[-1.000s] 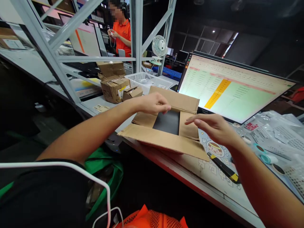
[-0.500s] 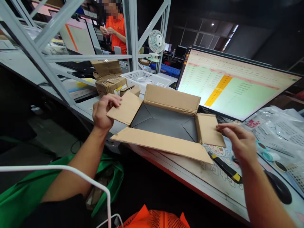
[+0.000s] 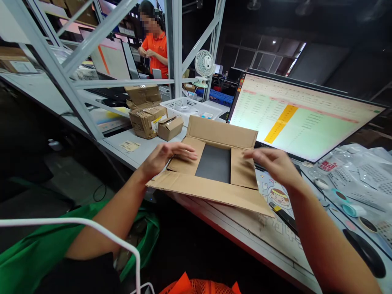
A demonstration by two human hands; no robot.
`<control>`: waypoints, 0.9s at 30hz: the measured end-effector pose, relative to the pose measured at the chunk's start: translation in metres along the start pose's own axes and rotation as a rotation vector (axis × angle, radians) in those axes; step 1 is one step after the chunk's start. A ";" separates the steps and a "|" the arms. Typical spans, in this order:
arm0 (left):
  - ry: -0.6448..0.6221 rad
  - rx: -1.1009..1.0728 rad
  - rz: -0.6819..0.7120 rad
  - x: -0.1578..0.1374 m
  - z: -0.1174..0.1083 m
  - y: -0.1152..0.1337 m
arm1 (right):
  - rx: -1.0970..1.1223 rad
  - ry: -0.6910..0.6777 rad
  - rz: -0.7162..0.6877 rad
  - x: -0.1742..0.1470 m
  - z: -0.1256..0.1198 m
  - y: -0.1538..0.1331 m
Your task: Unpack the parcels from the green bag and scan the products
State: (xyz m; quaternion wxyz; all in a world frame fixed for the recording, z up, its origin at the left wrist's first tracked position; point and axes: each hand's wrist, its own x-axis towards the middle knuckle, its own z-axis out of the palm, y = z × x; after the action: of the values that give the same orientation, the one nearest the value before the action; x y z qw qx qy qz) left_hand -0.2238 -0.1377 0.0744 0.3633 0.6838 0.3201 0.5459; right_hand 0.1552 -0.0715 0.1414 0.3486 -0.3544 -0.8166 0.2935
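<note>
Desk [image 3: 118,155]: open cardbd box [image 3: 211,192] at front edge, sm. ctn [image 3: 170,128], wht bskt [image 3: 175,111], mouse [image 3: 364,253]; cutter [image 3: 284,219] on ptd mat [image 3: 279,196].

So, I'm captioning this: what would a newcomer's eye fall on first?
Probably the bright monitor with its orange column, at right behind the cardboard box. Next, that box in the middle, left hand and right hand at its folded-in side flaps. Then the person in orange, upper left.

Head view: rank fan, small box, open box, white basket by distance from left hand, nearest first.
From the left hand:
1. Open box: directly at the fingers, its left flap beneath them.
2. Small box: beyond the hand, in front of the basket.
3. White basket: behind the small box.
4. Fan: farthest back, by the rack post.
</note>
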 end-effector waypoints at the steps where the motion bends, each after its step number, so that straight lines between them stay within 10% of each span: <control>1: 0.137 -0.084 0.075 -0.007 0.002 -0.006 | 0.034 0.219 0.034 0.011 -0.004 0.009; 4: 0.392 -0.163 0.252 -0.024 0.012 -0.020 | 0.214 0.491 0.136 0.044 -0.008 0.029; 11: 0.803 0.045 0.280 -0.004 0.021 -0.011 | 0.252 0.056 -0.041 0.019 0.005 0.009; 17: 0.478 -0.265 0.213 -0.004 0.016 0.008 | -0.072 -0.069 -0.218 -0.047 0.033 0.025; 21: 0.205 -0.048 0.283 -0.030 0.011 0.016 | 0.021 -0.051 -0.207 -0.049 0.037 0.038; 27: 0.211 0.117 0.187 0.013 0.010 0.012 | 0.069 0.033 -0.178 -0.040 0.039 0.052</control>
State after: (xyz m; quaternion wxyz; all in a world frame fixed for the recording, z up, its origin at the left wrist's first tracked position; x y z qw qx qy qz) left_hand -0.2106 -0.1350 0.0896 0.2346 0.6696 0.3227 0.6265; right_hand 0.1648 -0.0819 0.0667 0.3990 -0.2729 -0.8284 0.2832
